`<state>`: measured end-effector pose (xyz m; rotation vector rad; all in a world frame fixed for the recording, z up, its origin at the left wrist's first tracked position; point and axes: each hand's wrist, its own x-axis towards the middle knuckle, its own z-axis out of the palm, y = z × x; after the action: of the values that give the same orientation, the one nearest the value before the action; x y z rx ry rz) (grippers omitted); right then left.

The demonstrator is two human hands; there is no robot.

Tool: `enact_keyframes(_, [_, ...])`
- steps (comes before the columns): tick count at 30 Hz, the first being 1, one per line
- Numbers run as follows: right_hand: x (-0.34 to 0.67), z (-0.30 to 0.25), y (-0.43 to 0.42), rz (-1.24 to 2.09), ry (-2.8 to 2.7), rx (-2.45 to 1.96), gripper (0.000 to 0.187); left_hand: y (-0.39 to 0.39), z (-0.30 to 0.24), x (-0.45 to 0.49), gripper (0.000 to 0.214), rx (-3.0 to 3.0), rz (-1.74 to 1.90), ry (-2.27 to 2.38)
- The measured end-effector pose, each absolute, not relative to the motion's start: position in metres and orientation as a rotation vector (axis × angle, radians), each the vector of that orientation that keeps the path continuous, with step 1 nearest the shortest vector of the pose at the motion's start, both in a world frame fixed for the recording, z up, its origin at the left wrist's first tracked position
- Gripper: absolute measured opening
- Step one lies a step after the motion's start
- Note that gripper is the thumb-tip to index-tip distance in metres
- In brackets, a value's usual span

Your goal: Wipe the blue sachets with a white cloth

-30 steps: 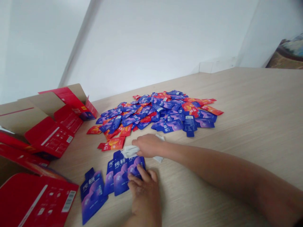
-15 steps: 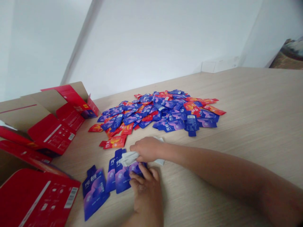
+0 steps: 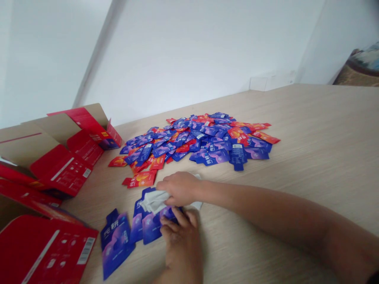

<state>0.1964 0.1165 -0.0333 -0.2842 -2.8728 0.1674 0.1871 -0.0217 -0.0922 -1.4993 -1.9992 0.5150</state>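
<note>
My right hand (image 3: pixel 180 188) is closed on a white cloth (image 3: pixel 155 201), which lies bunched over the top part of a blue-purple pouch (image 3: pixel 152 228). More of the cloth shows behind the wrist. Just below, my left hand (image 3: pixel 182 240) has its bent fingers on the right part of the pouches, holding them against the table; its thumb is hidden. Another blue-purple pouch (image 3: pixel 136 227) lies partly under the wiped one, at its left. Farther left, a separate pouch (image 3: pixel 116 244) rests flat with its narrow spout end pointing away.
A large heap of blue and red pouches (image 3: pixel 217 157) spreads over the wooden table (image 3: pixel 296 130). One red pouch (image 3: pixel 142 179) lies at its near edge. Open red cartons (image 3: pixel 47 244) line the left side. A white wall stands behind, with a small white box (image 3: pixel 271 82) against it.
My right hand has moved slightly left with the cloth, which now covers more of the pouch tops. My left hand stays on the pouches. The whole view has shifted a little.
</note>
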Motion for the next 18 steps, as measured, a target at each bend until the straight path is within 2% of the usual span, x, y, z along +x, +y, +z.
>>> enact_keyframes(4, [0.194, -0.041, 0.113, 0.182, -2.967, -0.246, 0.037, -0.022, -0.092, 0.189, 0.036, -1.438, 0.553, -1.955])
enact_keyframes(13, [0.198, -0.043, 0.134, 0.109, -2.866, -0.545, 0.035, -0.022, -0.094, 0.186, 0.034, -1.455, 0.576, -1.922])
enact_keyframes(18, [0.198, -0.036, 0.125, 0.131, -2.806, -0.430, 0.035, -0.022, -0.093, 0.186, 0.034, -1.431, 0.578, -1.884])
